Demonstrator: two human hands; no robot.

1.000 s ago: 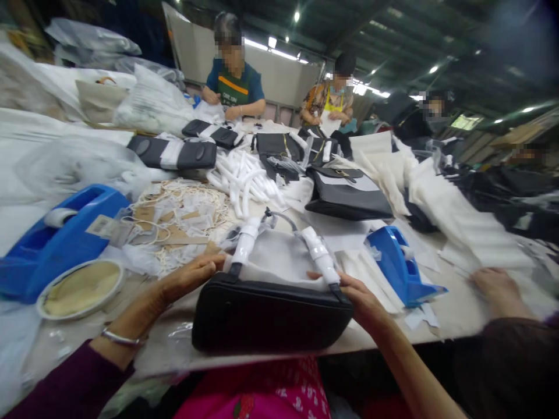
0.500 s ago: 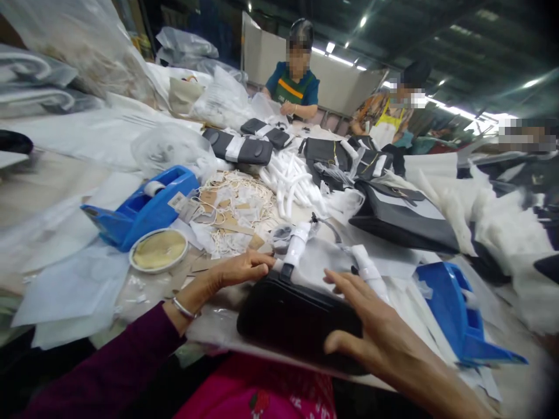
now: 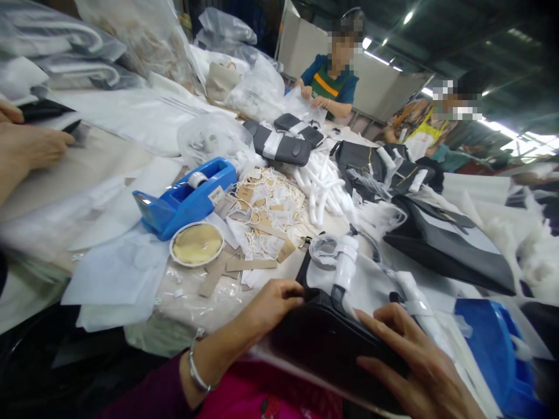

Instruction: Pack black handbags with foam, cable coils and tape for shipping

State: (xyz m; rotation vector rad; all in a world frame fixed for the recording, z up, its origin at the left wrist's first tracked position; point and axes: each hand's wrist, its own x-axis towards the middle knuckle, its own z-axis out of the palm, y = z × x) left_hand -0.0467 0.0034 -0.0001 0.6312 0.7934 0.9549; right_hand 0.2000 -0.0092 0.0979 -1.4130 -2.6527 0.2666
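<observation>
A: Where's the work?

B: Black handbag (image 3: 332, 343), at the near edge of the tabletop (image 3: 283, 270). Ref = the labelled blue dispenser (image 3: 174, 203): handbag is right of it and closer to the wearer.

A: Long axis?

B: Runs from the end nearest the dispenser off to the right, dropping toward the wearer in this tilted view. Dark face is wearer-side; wrapped handles (image 3: 347, 262) and a pale sheet (image 3: 373, 285) sit on the far side of the top edge. Can't tell if it stands square or leans.

A: Which hand is nearer?

B: Neither, really. Handbag lies between them. Left hand (image 3: 273, 308) is at the upper corner on the dispenser side; right hand (image 3: 414, 361) is over the other half, farther from the dispenser.

A: Openings?

B: Left: narrow, thumb and fingers nearly together at the corner. Can't tell if it pinches the edge or just rests there. Right: fairly wide, fingers along the top edge by the handles, thumb apart across the dark face. Looks like contact at the edge, no visible grip.

A: Anything nearby?

B: Corded tags (image 3: 271, 209) just right of the dispenser, white tubes (image 3: 325, 189) farther right past them. Both apart from the hands.
</observation>
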